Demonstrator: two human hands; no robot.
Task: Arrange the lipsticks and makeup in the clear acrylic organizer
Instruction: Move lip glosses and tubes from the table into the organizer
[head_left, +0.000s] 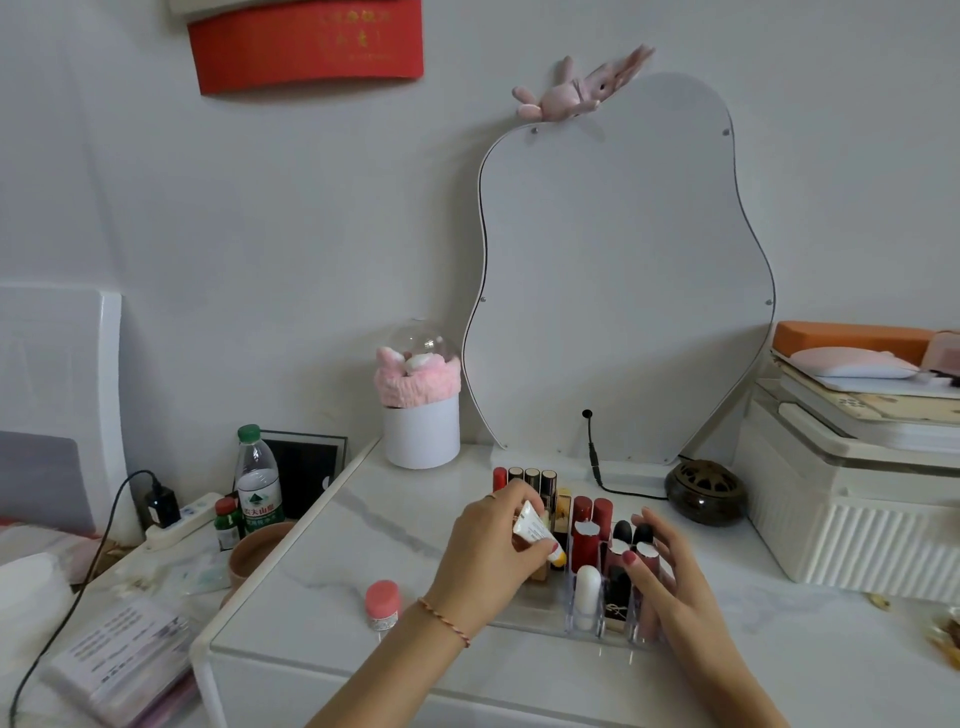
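We pinch small white yellow-capped tube (535, 531) in left hand (485, 556), fingers clamped mid-body; light, soft, squeezable. Right hand (667, 577) fingers apart, steadying clear acrylic organizer (613, 626).

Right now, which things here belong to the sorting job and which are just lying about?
Job: clear acrylic organizer, lipsticks, small white tube held by the left hand, pink-capped jar.
Lying about: water bottle, mirror, incense burner, power strip.
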